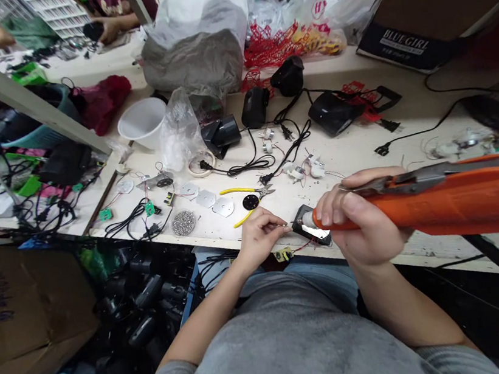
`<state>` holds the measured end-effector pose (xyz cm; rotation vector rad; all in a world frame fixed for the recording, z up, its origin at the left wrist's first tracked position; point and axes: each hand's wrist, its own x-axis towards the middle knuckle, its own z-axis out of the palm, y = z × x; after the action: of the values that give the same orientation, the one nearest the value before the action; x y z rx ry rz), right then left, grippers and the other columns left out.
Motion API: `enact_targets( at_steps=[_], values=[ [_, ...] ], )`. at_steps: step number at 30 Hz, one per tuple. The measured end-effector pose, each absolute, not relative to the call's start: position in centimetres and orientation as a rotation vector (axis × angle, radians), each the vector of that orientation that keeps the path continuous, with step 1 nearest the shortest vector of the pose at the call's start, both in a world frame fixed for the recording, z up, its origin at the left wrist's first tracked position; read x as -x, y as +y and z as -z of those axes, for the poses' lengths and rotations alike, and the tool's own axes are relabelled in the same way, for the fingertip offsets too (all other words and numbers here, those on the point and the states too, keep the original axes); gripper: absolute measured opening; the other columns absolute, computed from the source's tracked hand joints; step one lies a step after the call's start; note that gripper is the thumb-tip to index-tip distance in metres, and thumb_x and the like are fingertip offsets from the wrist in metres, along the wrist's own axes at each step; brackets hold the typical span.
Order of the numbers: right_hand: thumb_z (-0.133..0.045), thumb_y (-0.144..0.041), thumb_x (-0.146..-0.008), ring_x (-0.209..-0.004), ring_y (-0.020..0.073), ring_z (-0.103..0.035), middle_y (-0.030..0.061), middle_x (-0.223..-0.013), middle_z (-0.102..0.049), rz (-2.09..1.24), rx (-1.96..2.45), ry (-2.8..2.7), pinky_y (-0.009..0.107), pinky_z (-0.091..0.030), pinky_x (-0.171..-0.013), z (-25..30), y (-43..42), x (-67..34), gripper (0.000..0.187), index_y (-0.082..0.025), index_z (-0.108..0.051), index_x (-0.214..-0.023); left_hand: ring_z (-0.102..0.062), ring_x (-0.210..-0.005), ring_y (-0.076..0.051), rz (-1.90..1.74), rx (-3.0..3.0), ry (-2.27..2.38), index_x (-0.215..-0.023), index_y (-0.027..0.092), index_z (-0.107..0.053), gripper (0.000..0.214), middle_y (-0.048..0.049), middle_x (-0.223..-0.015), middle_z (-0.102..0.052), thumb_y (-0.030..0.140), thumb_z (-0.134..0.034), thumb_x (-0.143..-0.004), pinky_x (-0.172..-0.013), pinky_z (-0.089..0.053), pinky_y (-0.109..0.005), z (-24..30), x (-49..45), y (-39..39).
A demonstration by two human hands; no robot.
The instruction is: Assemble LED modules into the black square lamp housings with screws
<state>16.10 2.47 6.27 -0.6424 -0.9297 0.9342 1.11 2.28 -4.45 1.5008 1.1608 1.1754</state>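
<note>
My left hand (260,236) pinches a thin wire between its fingertips, close to a small black housing with a silver metal plate (312,228). My right hand (361,216) grips an orange soldering iron (456,199), and its pale tip (308,220) sits at the housing. A small yellow component (283,254) with thin wires lies just below, at the table's front edge. Yellow-handled pliers (246,201) and several round metal plates (223,207) lie left of my left hand.
Small parts, black power cords (247,166) and black appliance bodies (255,106) cover the white workbench (365,156). A round heap of small metal pieces (183,222) lies nearby. Plastic bags stand behind. A co-worker's hand (104,29) shows at the far side. A cardboard box (18,315) stands lower left.
</note>
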Motion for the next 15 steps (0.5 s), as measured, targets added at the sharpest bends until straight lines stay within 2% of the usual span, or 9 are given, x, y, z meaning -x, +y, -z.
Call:
enact_targets(
  at_steps=[5,8,15],
  values=[
    [-0.076,-0.023,-0.080,-0.038,0.0109,-0.048,-0.0076,-0.051,-0.055,-0.982,0.655,-0.946,0.027,-0.043,-0.040,-5.16,2.57,-15.45,0.014,-0.024,-0.069,-0.091,-0.056,-0.061,-0.010,-1.177,-1.566,1.124,-0.072,0.019,-0.074,0.019,-0.0001,-0.072,-0.061,0.034,-0.083,-0.078,-0.054,-0.048,-0.022,4.01,-1.05,2.18],
    [-0.076,-0.022,-0.081,-0.040,0.0113,-0.051,-0.0076,-0.052,-0.055,-0.991,0.659,-0.964,0.027,-0.043,-0.040,-5.06,2.42,-15.39,0.013,-0.024,-0.068,-0.092,-0.057,-0.063,-0.010,-1.187,-1.623,1.125,-0.074,0.019,-0.074,0.012,-0.0004,-0.073,-0.061,0.027,-0.081,-0.079,-0.055,-0.047,-0.021,3.79,-1.06,2.11],
    [-0.075,-0.022,-0.082,-0.043,0.0120,-0.055,-0.0087,-0.055,-0.058,-0.989,0.717,-1.039,0.029,-0.046,-0.045,-5.47,1.85,-15.76,0.014,-0.024,-0.067,-0.094,-0.057,-0.067,-0.012,-1.154,-1.788,1.140,-0.074,0.018,-0.073,0.013,-0.0011,-0.073,-0.060,0.027,-0.077,-0.083,-0.058,-0.046,-0.023,3.55,-0.98,1.97]
  ],
)
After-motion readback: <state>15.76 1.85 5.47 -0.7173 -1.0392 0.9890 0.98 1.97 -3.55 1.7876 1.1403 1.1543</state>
